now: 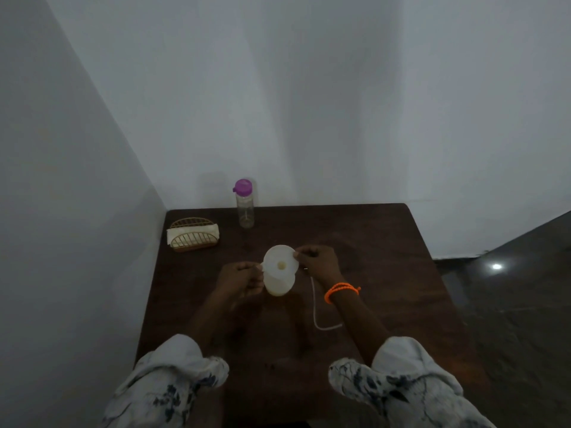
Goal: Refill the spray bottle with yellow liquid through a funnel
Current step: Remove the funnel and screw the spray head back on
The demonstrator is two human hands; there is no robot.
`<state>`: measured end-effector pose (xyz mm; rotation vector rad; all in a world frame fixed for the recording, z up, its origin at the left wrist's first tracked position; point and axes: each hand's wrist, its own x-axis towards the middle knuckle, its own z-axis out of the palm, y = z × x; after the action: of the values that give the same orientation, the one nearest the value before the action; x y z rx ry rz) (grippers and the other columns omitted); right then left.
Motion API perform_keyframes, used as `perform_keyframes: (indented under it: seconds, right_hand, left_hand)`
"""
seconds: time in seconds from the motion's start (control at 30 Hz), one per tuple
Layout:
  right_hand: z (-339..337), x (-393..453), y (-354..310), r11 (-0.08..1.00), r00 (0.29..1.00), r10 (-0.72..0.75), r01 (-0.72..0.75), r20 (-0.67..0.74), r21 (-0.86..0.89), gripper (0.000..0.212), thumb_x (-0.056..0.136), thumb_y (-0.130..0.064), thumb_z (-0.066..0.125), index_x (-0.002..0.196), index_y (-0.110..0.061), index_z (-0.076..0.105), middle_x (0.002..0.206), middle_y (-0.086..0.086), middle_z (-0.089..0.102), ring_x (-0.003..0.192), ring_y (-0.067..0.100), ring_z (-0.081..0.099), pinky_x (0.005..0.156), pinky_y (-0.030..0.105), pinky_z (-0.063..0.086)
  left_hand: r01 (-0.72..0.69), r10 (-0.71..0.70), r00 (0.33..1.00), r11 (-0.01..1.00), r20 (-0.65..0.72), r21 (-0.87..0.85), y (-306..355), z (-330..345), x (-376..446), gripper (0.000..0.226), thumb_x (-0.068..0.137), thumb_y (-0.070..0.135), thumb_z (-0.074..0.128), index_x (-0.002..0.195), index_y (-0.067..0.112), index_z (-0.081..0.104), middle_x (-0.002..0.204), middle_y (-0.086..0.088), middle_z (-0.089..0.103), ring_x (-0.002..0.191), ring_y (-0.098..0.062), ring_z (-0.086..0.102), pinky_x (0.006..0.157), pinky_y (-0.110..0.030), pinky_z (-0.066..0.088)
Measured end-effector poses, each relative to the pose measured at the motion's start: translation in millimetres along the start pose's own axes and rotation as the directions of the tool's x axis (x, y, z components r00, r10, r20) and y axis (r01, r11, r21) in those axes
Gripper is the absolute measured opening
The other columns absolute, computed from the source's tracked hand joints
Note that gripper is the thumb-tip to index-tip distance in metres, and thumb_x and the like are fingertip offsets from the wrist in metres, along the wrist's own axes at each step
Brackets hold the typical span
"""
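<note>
Left hand grips a translucent white bottle; right hand pinches the round white funnel rim, over a dark wooden worktop.

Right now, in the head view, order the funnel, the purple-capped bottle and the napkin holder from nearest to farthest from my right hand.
From the right hand:
1. Funnel, touching its fingers, on the bottle at centre.
2. Purple-capped bottle, behind and to the left, at the table's back edge.
3. Napkin holder, far left, near the wall.
</note>
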<state>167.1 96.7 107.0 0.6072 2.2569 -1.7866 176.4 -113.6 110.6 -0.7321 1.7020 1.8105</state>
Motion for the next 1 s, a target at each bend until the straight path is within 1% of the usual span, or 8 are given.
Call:
perform_keyframes:
  seconds: [0.2,0.37,0.5,0.6,0.73,0.87,0.93,1.0]
  right_hand:
    - [-4.3,-4.2,-10.0,0.998,0.999,0.010,-0.012,0.033,0.059,0.011,0.091,-0.009,0.070,0.100,-0.005,0.075,0.093,0.013,0.075,0.075,0.023,0.070,0.056,0.025,0.057]
    - [-13.6,-6.3,-27.5,0.994,0.994,0.012,-0.024,0.113,0.107,0.014,0.095,-0.013,0.067,0.103,-0.006,0.075,0.091,0.015,0.072,0.068,0.019,0.068,0.059,0.030,0.059]
    - [-22.7,-0.7,-42.0,0.990,0.993,-0.020,0.004,0.115,0.143,0.011,0.093,-0.008,0.068,0.100,-0.013,0.075,0.084,0.009,0.071,0.060,0.012,0.064,0.052,0.023,0.054]
    - [-23.3,7.8,-52.5,0.988,0.992,-0.024,0.005,0.125,0.152,0.018,0.092,0.000,0.064,0.106,-0.007,0.072,0.080,0.009,0.070,0.058,0.014,0.063,0.051,0.022,0.053]
    - [-17.1,30.1,-59.5,0.965,0.990,0.056,-0.088,0.132,0.248,0.027,0.090,0.005,0.062,0.115,0.000,0.067,0.087,0.023,0.068,0.064,0.021,0.065,0.053,0.029,0.057]
    - [-2.6,66.5,-57.7,0.929,0.989,0.136,-0.145,0.052,0.340,0.022,0.089,-0.002,0.065,0.111,-0.001,0.071,0.104,0.028,0.071,0.075,0.027,0.068,0.056,0.033,0.058]
    - [6.0,86.5,-54.9,0.904,0.983,0.184,-0.173,0.010,0.391,0.018,0.089,-0.009,0.067,0.103,0.001,0.073,0.102,0.029,0.071,0.075,0.031,0.067,0.055,0.034,0.056]
    - [14.1,105.0,-48.7,0.905,0.978,0.205,-0.181,-0.024,0.385,0.013,0.091,-0.011,0.068,0.097,0.000,0.072,0.094,0.025,0.070,0.068,0.028,0.066,0.049,0.030,0.056]
  left_hand:
    - [0.030,-0.024,0.999,0.993,0.047,-0.119,11.3,1.3,-8.1,0.017,0.096,0.009,0.064,0.111,0.006,0.070,0.105,-0.019,0.073,0.089,-0.026,0.071,0.067,-0.033,0.060]
    - [0.034,-0.006,0.994,0.967,0.110,-0.253,28.7,-0.3,-14.0,0.019,0.092,0.009,0.067,0.109,0.001,0.071,0.105,-0.020,0.075,0.095,-0.027,0.073,0.070,-0.032,0.060]
    - [0.017,0.041,0.986,0.940,0.162,-0.341,48.9,1.3,-13.2,0.019,0.091,0.006,0.067,0.109,0.000,0.069,0.105,-0.020,0.076,0.095,-0.027,0.075,0.070,-0.031,0.061]
    - [0.006,0.063,0.984,0.924,0.168,-0.383,62.5,5.8,-4.3,0.020,0.092,0.008,0.066,0.111,0.001,0.066,0.104,-0.020,0.075,0.094,-0.027,0.075,0.076,-0.034,0.059]
    - [0.028,0.028,0.986,0.941,0.162,-0.336,77.0,12.1,19.6,0.024,0.091,0.004,0.067,0.114,0.000,0.064,0.098,-0.019,0.077,0.089,-0.026,0.077,0.067,-0.031,0.061]
    - [0.045,-0.017,0.995,0.956,0.096,-0.291,86.2,22.0,54.7,0.026,0.086,-0.004,0.070,0.112,-0.001,0.065,0.106,-0.021,0.073,0.088,-0.027,0.075,0.060,-0.028,0.061]
    - [0.054,-0.036,0.997,0.959,0.069,-0.280,87.4,25.8,74.7,0.028,0.086,-0.008,0.069,0.112,-0.001,0.064,0.109,-0.021,0.071,0.092,-0.028,0.074,0.059,-0.028,0.061]
    - [0.104,-0.088,0.993,0.958,0.073,-0.267,85.0,28.6,94.9,0.029,0.086,-0.008,0.068,0.113,-0.001,0.063,0.108,-0.020,0.071,0.093,-0.028,0.074,0.062,-0.029,0.062]
